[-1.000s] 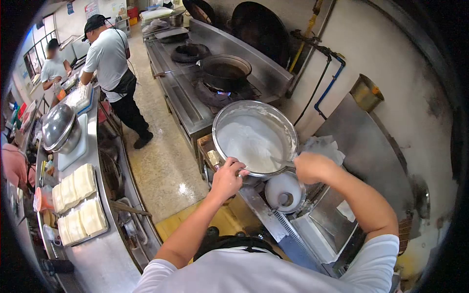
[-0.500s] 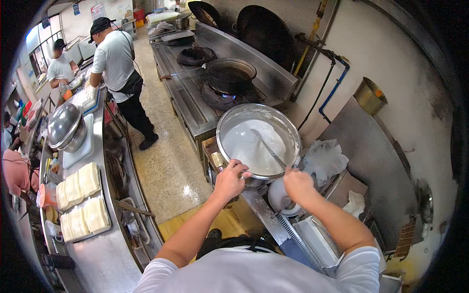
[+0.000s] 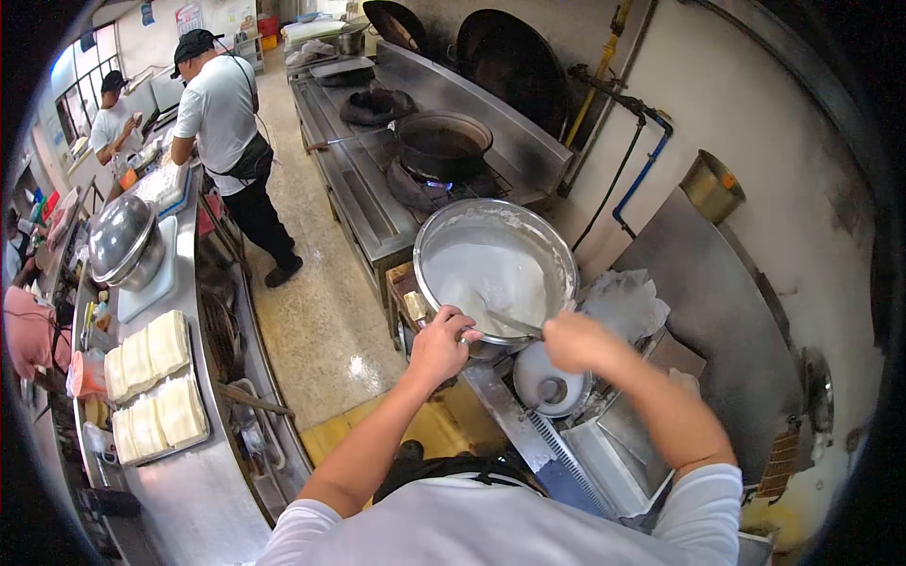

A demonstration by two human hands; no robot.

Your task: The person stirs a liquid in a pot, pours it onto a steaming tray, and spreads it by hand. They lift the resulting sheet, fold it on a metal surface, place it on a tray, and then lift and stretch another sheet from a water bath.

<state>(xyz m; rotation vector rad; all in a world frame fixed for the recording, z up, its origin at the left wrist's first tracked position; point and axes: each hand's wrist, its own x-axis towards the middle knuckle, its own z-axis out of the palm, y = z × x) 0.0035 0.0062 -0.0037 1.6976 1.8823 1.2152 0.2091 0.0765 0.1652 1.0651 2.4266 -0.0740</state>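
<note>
A large round metal bowl [image 3: 555, 241] stands in front of me, partly filled with a smooth white liquid [image 3: 481, 259]. My left hand [image 3: 442, 347] is closed over its near left rim, thumb and fingers gripping the edge. In my right hand [image 3: 580, 341], slightly blurred, is the handle of a long metal ladle [image 3: 512, 323] at the near right rim. The ladle slants down leftward, and its head is sunk in the liquid and hidden. Below the right hand sits a pale round lidded container [image 3: 557, 391].
Beyond the bowl a wok [image 3: 442, 146] sits over a blue flame on the steel stove [image 3: 387, 241]. On the left counter [image 3: 203, 500] lie stacks of pale sheets [image 3: 151, 358] and a domed metal bowl [image 3: 123, 231]. Two people in white shirts work farther back.
My right hand has moved the ladle left and toward me through the liquid, its handle now lying flatter across the near side. The left hand stays on the rim.
</note>
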